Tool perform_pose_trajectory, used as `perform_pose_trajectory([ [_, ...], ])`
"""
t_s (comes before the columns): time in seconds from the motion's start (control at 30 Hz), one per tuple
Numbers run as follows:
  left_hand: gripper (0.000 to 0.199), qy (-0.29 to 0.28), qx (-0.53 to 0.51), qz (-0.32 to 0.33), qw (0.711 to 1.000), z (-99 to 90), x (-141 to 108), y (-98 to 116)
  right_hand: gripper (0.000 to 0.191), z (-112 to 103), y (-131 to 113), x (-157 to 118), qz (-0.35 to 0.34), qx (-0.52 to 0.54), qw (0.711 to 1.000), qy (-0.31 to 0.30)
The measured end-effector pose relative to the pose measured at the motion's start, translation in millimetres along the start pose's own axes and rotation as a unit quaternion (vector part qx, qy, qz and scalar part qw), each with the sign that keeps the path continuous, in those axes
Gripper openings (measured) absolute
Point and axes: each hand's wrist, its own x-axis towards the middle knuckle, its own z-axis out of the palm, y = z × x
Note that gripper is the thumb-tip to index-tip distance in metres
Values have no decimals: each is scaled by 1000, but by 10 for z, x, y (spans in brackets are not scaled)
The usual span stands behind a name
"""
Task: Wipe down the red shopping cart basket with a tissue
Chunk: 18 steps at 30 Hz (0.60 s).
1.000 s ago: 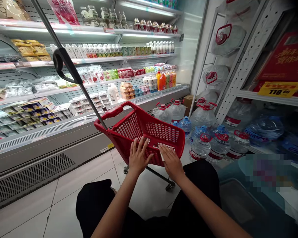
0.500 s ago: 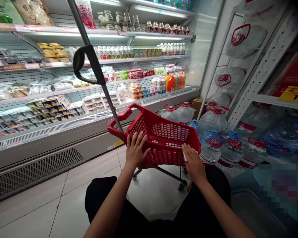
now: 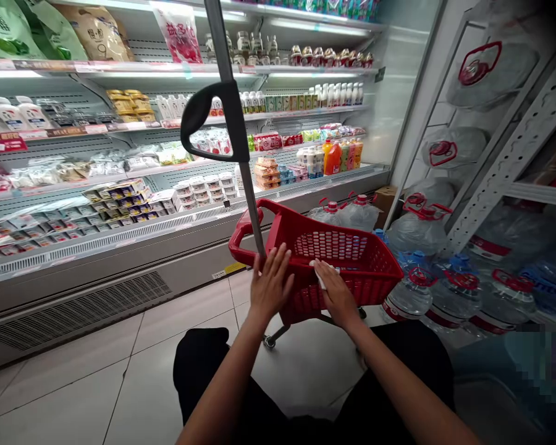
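Observation:
A small red plastic shopping cart (image 3: 364,285) stands on wheels in front of me. My left hand (image 3: 271,287) lies on its near side by the handle end, fingers stretched out and holding nothing. Halfway along the near rim, my right hand (image 3: 338,296) presses a white wipe (image 3: 321,282) against the cart; most of the wipe is hidden under the fingers. A grey pole (image 3: 250,201) rises from the handle end beside my left hand. It carries a black looped grip (image 3: 240,123).
An open chiller (image 3: 185,228) full of dairy tubs, bottles and packs runs along the left and back. Large water bottles (image 3: 408,290) crowd the floor to the right, beside a white perforated rack post (image 3: 500,167). A cardboard box (image 3: 383,201) sits behind the cart.
My right hand has slid left along the rim with the wipe, from the far right corner to nearer my left hand. The cart appears farther right in view and slightly turned.

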Motion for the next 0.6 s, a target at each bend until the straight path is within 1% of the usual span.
perform_pose_trajectory([
  [0.07,64,-6,-3,6,1000,-88,43,-131,70,-99,192,-96,21,-10,1000,6],
  [0.13,63,-26,-14,37,999,-136,108,-193,67,-156,349,-162,45,-27,998,14],
  [0.2,63,-41,-24,57,997,-146,181,-179,67,-151,405,-160,56,-42,997,17],
  [0.23,63,-45,-26,57,997,-143,215,-150,68,-126,388,-129,54,-46,997,16],
  [0.27,65,-46,-27,55,997,-141,246,-112,69,-89,339,-77,47,-45,998,14],
  [0.33,68,-47,-25,46,998,-147,292,-31,70,12,161,79,25,-32,999,7],
  [0.43,73,-49,-24,44,998,-201,322,56,65,193,-233,394,-9,5,1000,-1],
  [0.53,75,-54,-27,44,997,-272,322,79,61,347,-599,675,-34,35,999,-10],
  [0.6,74,-56,-28,34,997,-286,316,69,62,399,-717,768,-45,46,998,-10],
])
